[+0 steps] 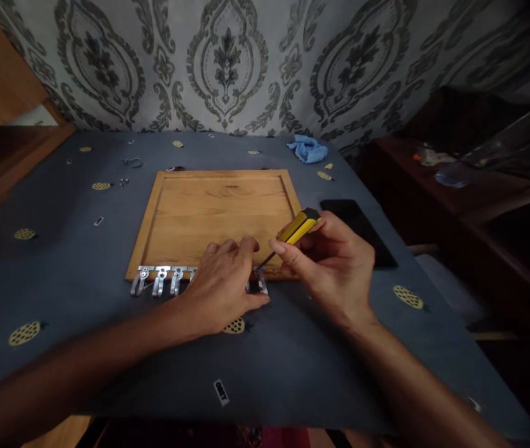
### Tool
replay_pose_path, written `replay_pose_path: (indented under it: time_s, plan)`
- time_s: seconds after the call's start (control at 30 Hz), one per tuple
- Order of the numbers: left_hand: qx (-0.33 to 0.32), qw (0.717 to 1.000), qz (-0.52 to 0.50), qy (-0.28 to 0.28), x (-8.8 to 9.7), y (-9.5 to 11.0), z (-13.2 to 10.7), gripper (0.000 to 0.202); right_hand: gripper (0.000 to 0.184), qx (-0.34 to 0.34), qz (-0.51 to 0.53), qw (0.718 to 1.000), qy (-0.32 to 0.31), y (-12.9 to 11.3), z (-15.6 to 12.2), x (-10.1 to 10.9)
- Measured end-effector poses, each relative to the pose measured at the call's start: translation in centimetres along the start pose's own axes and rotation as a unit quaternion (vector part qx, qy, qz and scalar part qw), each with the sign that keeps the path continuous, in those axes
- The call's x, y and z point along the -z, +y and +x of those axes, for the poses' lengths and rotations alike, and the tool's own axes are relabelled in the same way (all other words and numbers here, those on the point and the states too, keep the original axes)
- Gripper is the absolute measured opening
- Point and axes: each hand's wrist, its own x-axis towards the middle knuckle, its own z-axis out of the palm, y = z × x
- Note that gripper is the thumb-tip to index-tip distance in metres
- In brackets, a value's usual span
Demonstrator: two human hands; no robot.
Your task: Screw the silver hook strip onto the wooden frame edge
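Observation:
A wooden board with a raised frame lies on the table. Along its near edge runs a metal hook rail with several double hooks hanging off the side. My left hand lies over the rail's middle and right part, gripping it against the board, its thumb by the last hook. In my right hand is a yellow and black screwdriver, pinched by the handle and tilted. Its shaft points down to the rail's right end; the exact contact at the tip is too small to make out.
A blue cloth lies at the back right, and a black flat object sits right of the board. Small screws and a metal hook lie at the back left. Patterned wallpaper rises behind the table.

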Motion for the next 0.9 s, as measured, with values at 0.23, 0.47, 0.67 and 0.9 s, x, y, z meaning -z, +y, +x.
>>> replay_pose_path:
  time_s: [0.23, 0.47, 0.67, 0.9]
  plan:
    - [0.004, 1.000, -0.018, -0.007, 0.0, 0.0, 0.0, 0.055, 0.012, 0.049, 0.021, 0.991, 0.123, -0.2, 1.7, 1.7]
    - [0.000, 1.000, -0.005, -0.004, -0.2, -0.2, 0.1, 0.052, 0.019, -0.013, 0.027, 0.999, 0.032, 0.2, 1.8, 1.2]
    - [-0.004, 1.000, 0.006, -0.001, -0.2, -0.2, 0.0, 0.052, 0.019, -0.012, 0.017, 1.000, 0.007, 0.1, 1.4, 1.1]
    - [0.004, 1.000, 0.010, -0.015, -0.1, 0.0, 0.2, 0.053, 0.023, -0.017, 0.023, 1.000, -0.003, 0.7, 1.3, 0.7]
